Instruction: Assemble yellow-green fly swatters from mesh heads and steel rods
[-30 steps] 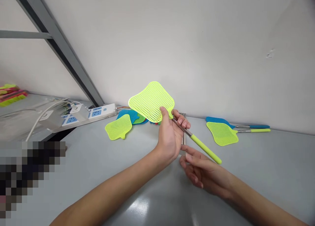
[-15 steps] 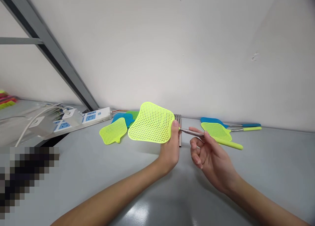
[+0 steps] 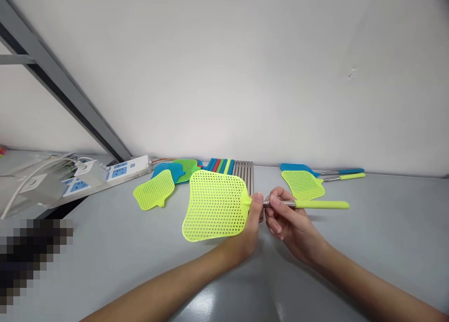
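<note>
A yellow-green fly swatter (image 3: 217, 205) is held level above the grey table, its perforated head to the left and its handle to the right. My left hand (image 3: 250, 226) is closed on the neck just behind the head, thumb on top. With thumb and fingers my right hand (image 3: 293, 221) pinches the metal rod close to my left hand. The smooth yellow-green grip (image 3: 322, 204) sticks out to the right past my right hand. Behind the swatter lie a row of metal rods (image 3: 249, 177) and several coloured grips (image 3: 220, 166), partly covered by its head.
Loose swatter heads, yellow-green (image 3: 154, 189), blue (image 3: 167, 171) and green (image 3: 185, 168), lie at left. By the wall at right rest a blue swatter (image 3: 298, 168) and a yellow-green swatter (image 3: 303, 184). A power strip (image 3: 136, 167) with plugged-in adapters and cables stands at far left.
The swatter has come down and its handle has levelled out. My right hand has moved left along the rod, closer to my left hand. Coloured grips behind have come into view.
</note>
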A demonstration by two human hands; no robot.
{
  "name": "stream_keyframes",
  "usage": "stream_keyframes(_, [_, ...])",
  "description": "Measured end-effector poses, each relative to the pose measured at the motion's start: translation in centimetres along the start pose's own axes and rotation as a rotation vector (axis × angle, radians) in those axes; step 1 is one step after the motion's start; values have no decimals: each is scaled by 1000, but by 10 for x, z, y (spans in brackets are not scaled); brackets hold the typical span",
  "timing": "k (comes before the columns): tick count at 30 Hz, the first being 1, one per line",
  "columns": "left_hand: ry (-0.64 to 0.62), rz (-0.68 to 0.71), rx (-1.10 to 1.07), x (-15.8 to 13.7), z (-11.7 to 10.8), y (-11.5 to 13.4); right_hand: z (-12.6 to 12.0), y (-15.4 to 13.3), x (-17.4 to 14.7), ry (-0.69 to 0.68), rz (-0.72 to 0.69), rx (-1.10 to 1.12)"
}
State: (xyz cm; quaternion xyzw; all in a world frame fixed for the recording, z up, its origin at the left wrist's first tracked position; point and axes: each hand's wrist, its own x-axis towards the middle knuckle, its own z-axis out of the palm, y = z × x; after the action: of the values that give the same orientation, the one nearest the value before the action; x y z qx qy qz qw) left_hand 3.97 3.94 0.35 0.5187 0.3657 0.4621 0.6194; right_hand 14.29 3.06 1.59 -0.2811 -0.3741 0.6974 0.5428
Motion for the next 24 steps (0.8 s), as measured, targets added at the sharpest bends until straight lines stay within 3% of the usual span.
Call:
stream_keyframes(4, [9, -68, -116, -4, 2, -10, -3, 11, 4, 22, 15, -59])
stream_keyframes(10, [46, -133, -110, -4, 7, -22, -10, 22, 8, 146, 103, -9])
stream_keyframes(24, [118, -168, -116, -2, 5, -26, -11, 24, 10, 133, 96, -29])
